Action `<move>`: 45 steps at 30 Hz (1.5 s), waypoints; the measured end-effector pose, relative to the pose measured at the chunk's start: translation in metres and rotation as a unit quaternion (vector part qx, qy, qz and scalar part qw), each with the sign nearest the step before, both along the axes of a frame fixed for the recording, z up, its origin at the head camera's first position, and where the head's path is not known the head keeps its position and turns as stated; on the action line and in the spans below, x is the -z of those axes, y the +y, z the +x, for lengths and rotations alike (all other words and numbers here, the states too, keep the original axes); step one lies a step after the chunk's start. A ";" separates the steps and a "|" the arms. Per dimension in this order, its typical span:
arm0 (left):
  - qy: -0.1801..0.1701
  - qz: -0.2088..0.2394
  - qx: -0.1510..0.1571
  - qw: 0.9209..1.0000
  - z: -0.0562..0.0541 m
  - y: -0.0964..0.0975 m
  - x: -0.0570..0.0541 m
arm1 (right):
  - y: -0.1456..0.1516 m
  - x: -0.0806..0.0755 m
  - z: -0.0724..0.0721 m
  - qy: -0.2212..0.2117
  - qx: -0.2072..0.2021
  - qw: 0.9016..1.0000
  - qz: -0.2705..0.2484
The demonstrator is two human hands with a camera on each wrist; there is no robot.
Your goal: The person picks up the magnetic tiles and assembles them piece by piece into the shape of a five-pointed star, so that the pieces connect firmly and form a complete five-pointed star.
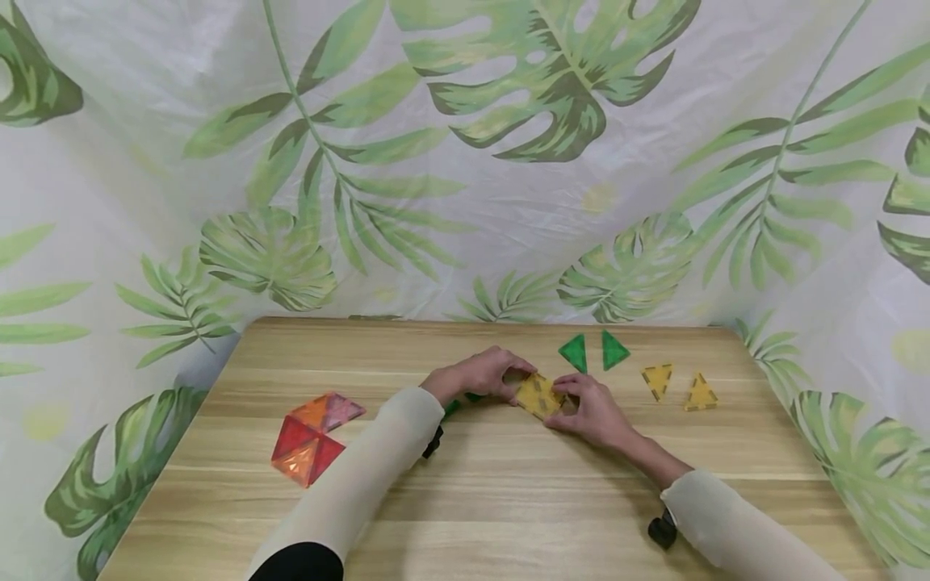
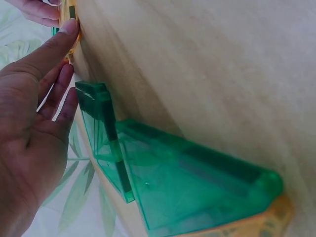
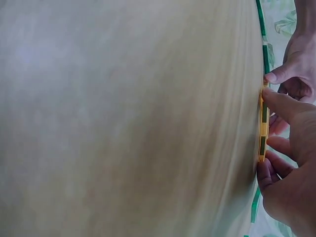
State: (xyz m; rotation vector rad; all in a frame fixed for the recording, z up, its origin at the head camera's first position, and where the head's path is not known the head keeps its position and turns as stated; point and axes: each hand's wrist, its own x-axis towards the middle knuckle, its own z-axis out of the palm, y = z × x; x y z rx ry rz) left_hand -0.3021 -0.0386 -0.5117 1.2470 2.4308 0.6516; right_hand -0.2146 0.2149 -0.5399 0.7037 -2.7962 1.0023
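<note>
Yellow magnetic tiles (image 1: 539,395) lie on the table between the two hands, edges together as one patch. My left hand (image 1: 488,373) pinches their left side, its thumb at the near edge in the left wrist view. On the opposite side, my right hand (image 1: 592,410) grips the patch with thumb and curled fingers. Their thin yellow edge (image 3: 263,126) shows in the right wrist view. Beside the left hand are green triangular tiles (image 2: 197,182), mostly hidden by that arm in the head view.
Red, orange and purple triangles (image 1: 312,436) form a partial fan at the left. Behind the right hand lie two green triangles (image 1: 576,353). Two separate yellow triangles (image 1: 657,381) are farther right. A leaf-patterned cloth (image 1: 508,202) hangs behind the wooden table (image 1: 494,500).
</note>
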 end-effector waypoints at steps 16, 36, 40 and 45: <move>0.016 0.045 -0.098 0.994 0.010 0.030 -0.007 | 0.047 -0.013 -0.020 0.036 0.012 0.999 -0.013; 0.010 0.084 -0.237 0.968 0.017 0.103 0.002 | 0.103 -0.017 -0.067 0.000 0.063 0.998 0.020; 0.011 0.073 -0.255 0.964 0.013 0.108 0.006 | 0.107 -0.015 -0.072 -0.026 0.069 0.997 0.028; 0.009 0.079 -0.257 0.963 0.008 0.114 0.010 | 0.109 -0.011 -0.078 -0.028 0.071 0.997 0.027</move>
